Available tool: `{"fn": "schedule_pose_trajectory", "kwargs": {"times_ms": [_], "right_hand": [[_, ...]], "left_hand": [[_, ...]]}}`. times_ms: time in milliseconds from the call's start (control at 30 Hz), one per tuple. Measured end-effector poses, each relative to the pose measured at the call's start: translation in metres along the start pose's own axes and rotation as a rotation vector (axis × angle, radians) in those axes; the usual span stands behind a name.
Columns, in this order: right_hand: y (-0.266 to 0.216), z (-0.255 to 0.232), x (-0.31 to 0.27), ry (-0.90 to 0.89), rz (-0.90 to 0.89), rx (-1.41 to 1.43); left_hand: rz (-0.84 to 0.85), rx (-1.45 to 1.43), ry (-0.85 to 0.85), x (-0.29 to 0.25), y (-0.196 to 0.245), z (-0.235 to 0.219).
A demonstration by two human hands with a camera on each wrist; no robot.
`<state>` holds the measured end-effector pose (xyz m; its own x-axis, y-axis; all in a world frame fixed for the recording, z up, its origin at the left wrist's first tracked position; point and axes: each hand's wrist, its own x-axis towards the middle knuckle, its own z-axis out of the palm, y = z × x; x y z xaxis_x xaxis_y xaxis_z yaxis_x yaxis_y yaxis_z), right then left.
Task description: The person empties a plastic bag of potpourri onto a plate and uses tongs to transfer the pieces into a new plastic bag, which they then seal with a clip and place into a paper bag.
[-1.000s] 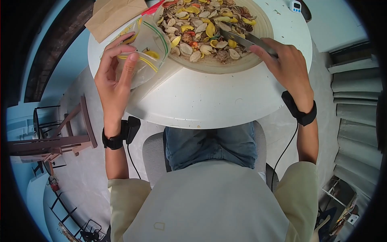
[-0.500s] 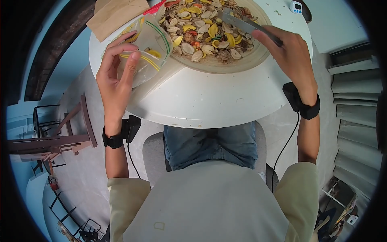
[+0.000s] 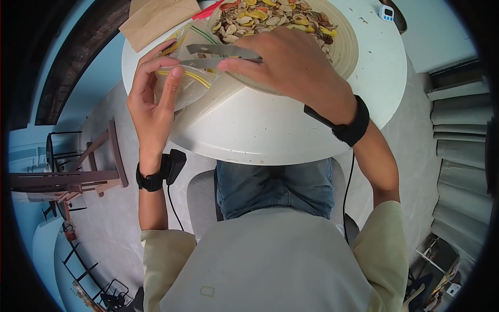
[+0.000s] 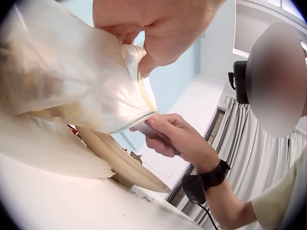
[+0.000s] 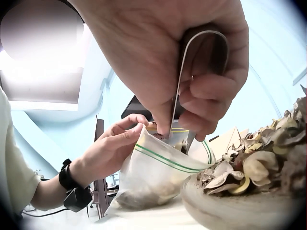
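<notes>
My left hand (image 3: 150, 104) pinches the rim of a clear zip bag (image 3: 189, 93) at the table's left, holding its mouth open. In the right wrist view the bag (image 5: 144, 179) shows a green and yellow seal, with dried pieces in its bottom. My right hand (image 3: 301, 67) grips metal tongs (image 3: 208, 50), fingers curled round the bent strip. The tong tips reach into the bag's mouth; what lies between them is hidden. Beside the bag, a round woven tray (image 3: 347, 47) bears a heap of dried flowers and slices (image 3: 275, 16), partly covered by my right hand.
A brown paper bag (image 3: 156, 21) lies at the back left, with a red strip (image 3: 208, 10) next to it. A small white timer (image 3: 386, 13) stands at the back right. Crumbs dot the white round table (image 3: 260, 135). A wooden chair (image 3: 112, 151) stands left.
My right hand has swung left from the heap on the tray, bringing the tongs to the bag's mouth. The left hand keeps its hold on the bag, nearly still.
</notes>
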<state>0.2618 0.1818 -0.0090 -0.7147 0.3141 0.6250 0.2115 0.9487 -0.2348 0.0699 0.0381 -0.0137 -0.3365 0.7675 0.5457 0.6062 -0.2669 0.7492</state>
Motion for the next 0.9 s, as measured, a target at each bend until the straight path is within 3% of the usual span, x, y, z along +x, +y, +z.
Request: {"fn": "schedule_pose_trajectory", "kwargs": {"times_ms": [133, 200, 233, 433, 500, 600, 733, 900], "right_hand": [[0.000, -0.019, -0.003, -0.107, 0.084, -0.025], [0.004, -0.039, -0.012, -0.157, 0.245, -0.053], [0.011, -0.045, -0.018, -0.160, 0.244, -0.055], [0.047, -0.080, -0.058, -0.030, 0.422, -0.030], [0.044, -0.092, -0.064, -0.141, 0.647, -0.090], [0.035, -0.098, -0.068, -0.211, 0.683, -0.135], [0.036, -0.086, -0.066, -0.198, 0.596, -0.231], [0.062, -0.065, -0.065, -0.123, 0.304, -0.344]], "left_hand": [[-0.012, -0.002, 0.008, -0.001, 0.001, -0.002], [0.007, 0.001, 0.001, -0.002, -0.001, -0.002], [0.006, -0.002, 0.004, -0.002, -0.002, -0.002], [0.024, 0.000, -0.016, -0.003, -0.004, -0.003], [0.007, -0.011, -0.018, -0.003, -0.003, -0.001], [0.007, -0.010, -0.026, -0.002, -0.002, 0.000], [0.009, -0.011, -0.029, -0.002, -0.002, 0.000], [-0.014, -0.005, -0.031, -0.001, -0.001, 0.001]]}}
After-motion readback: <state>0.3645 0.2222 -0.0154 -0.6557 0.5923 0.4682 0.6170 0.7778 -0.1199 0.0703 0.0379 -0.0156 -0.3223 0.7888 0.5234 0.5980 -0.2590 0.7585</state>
